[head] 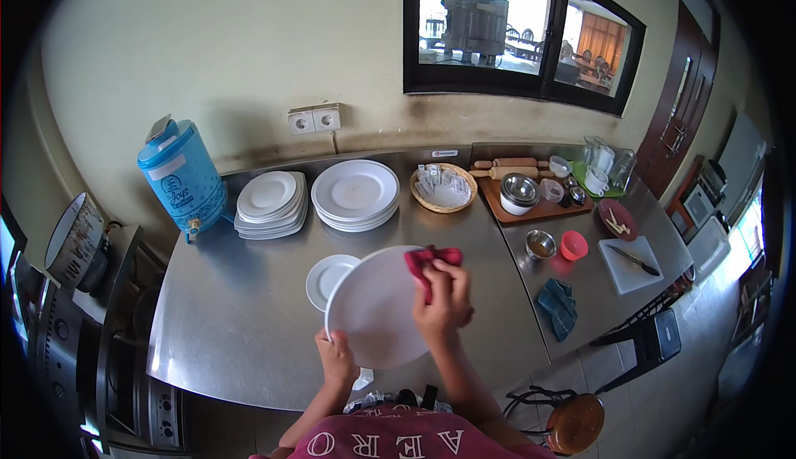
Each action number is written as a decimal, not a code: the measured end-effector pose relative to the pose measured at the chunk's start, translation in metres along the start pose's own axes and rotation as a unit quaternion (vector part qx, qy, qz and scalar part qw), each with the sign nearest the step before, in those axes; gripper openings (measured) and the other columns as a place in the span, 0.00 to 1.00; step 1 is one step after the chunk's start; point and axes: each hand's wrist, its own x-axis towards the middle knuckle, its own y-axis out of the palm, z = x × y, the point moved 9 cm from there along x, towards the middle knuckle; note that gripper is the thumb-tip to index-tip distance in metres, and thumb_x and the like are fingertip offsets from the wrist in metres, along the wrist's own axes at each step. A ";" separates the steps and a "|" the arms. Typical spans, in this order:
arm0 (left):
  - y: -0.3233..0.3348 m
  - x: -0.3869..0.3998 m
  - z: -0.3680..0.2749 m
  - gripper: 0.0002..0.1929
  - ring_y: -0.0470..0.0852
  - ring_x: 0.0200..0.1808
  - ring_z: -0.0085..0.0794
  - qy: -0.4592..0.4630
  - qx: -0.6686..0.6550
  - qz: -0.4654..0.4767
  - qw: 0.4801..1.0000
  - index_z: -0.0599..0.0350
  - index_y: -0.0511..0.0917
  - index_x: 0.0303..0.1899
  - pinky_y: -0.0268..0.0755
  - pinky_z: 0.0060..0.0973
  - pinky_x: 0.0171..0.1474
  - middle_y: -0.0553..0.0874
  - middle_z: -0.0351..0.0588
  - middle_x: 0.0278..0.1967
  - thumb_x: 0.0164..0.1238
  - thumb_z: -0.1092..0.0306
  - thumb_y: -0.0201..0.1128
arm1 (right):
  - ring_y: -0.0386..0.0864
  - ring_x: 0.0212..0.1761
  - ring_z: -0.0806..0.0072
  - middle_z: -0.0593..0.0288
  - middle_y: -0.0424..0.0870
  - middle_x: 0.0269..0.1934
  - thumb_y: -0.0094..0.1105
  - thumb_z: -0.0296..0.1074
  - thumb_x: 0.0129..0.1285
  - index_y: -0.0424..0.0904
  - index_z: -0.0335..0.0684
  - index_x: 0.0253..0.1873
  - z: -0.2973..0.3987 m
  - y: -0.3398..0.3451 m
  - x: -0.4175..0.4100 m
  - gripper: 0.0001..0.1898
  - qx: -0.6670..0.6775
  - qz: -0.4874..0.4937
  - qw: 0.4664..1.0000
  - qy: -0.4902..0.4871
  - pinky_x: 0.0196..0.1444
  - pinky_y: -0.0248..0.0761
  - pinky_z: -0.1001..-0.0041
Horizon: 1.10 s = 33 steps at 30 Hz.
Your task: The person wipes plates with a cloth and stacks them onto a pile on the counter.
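A large white plate is held tilted above the steel table, its broad face towards me. My left hand grips its lower left rim, with the thumb on the face. At the upper right rim, my right hand pinches a bunched red cloth against the plate. Partly behind the held plate, a small white plate lies on the table. Farther back stand a stack of large round white plates and a stack of smaller plates over squarish ones.
A blue drink dispenser stands at the back left, and a wicker basket of packets at the back middle. Rightward are a wooden tray with bowls, a red cup, a blue cloth and a knife on a cutting board.
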 end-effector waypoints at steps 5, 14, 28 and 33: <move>0.007 0.006 -0.023 0.38 0.71 0.28 0.18 0.060 0.090 0.010 0.994 0.67 0.76 0.31 0.65 0.21 0.29 0.78 0.38 0.25 0.56 0.29 0.47 | 0.76 0.38 0.65 0.59 0.76 0.42 0.63 0.29 0.48 0.78 0.39 0.39 0.067 0.038 -0.055 0.11 0.152 0.180 0.962 -0.140 0.39 0.71 0.69; -0.025 0.009 0.022 0.42 0.76 0.45 0.34 -0.049 0.028 0.033 0.998 0.64 0.62 0.55 0.73 0.30 0.45 0.75 0.52 0.47 0.57 0.28 0.38 | 0.74 0.42 0.66 0.54 0.73 0.45 0.72 0.36 0.46 0.68 0.37 0.50 -0.069 -0.008 -0.063 0.28 0.122 0.012 0.983 0.139 0.43 0.69 0.69; 0.009 0.011 0.086 0.26 0.83 0.40 0.50 -0.514 -0.424 0.075 0.742 0.75 0.66 0.52 0.81 0.38 0.40 0.79 0.67 0.42 0.65 0.57 0.50 | 0.76 0.31 0.72 0.65 0.84 0.42 0.70 0.32 0.40 0.80 0.43 0.41 0.009 -0.014 -0.016 0.18 0.169 0.194 0.931 -0.258 0.32 0.65 0.77; -0.014 0.018 0.072 0.24 0.83 0.39 0.48 -0.422 -0.405 0.027 0.811 0.75 0.65 0.53 0.81 0.36 0.40 0.79 0.67 0.42 0.64 0.60 0.52 | 0.71 0.31 0.75 0.75 0.81 0.47 0.69 0.37 0.39 0.81 0.49 0.44 0.002 0.003 -0.028 0.21 0.113 0.242 0.941 -0.209 0.34 0.67 0.78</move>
